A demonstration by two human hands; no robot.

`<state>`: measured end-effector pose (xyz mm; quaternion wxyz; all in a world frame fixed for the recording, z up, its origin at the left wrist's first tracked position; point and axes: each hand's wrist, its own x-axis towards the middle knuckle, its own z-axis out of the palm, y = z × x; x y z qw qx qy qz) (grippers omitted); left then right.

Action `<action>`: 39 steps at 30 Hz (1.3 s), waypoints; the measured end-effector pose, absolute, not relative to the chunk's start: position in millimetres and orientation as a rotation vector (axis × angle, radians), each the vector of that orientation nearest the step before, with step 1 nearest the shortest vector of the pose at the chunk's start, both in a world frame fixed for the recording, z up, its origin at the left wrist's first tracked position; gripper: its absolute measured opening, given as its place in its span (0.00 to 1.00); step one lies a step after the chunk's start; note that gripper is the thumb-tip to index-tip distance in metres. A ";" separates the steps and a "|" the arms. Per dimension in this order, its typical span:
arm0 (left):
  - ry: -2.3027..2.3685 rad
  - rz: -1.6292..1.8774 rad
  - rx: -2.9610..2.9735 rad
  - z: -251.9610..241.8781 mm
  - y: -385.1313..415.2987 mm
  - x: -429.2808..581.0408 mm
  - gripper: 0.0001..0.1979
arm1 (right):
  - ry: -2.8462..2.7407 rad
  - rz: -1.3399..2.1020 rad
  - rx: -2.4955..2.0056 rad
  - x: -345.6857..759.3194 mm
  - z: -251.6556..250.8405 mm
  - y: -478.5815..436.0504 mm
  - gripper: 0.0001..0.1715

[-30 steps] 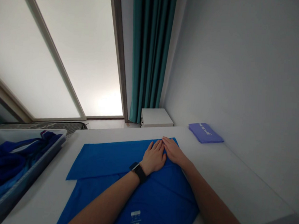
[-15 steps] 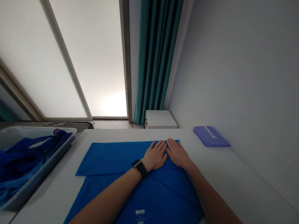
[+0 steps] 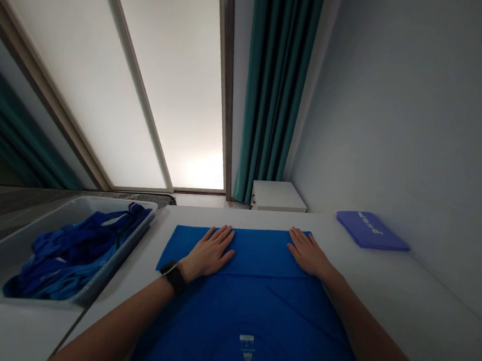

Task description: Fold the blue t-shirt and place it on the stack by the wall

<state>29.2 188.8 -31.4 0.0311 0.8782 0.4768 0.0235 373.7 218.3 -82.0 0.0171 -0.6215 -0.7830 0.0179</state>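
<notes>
A blue T-shirt [image 3: 252, 308] lies spread on the white table, its far end folded over into a flat band. The neckline with a pale printed label faces me at the near side. My left hand [image 3: 208, 251] rests flat on the left part of the folded band, fingers stretched out; a black watch is on that wrist. On the band's right end lies my right hand [image 3: 308, 252], palm down with fingers extended. Neither hand grips the cloth.
To the left stands a translucent plastic bin [image 3: 115, 265] holding crumpled blue clothes [image 3: 84, 241]. A folded purple cloth or bag [image 3: 372, 231] with white lettering lies at the right by the wall. Beyond the table are a white cabinet [image 3: 279, 196] and a teal curtain [image 3: 278, 95].
My hands have moved apart: the left slid left along the folded band, while the right stays near its right end. The band now looks straighter and smoother. The view has swung left.
</notes>
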 end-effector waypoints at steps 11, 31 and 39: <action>1.560 0.193 2.676 -52.1 187.9 1.6 0.32 | -2.401 0.018 -1.924 373.2 -85.3 217.8 0.42; 1.560 0.213 2.655 -50.2 214.7 0.0 0.32 | -2.413 0.002 -1.901 368.4 -79.2 246.2 0.38; 1.556 0.241 2.679 -54.3 214.3 -1.6 0.33 | -2.509 0.049 -1.765 299.9 -65.4 230.1 0.40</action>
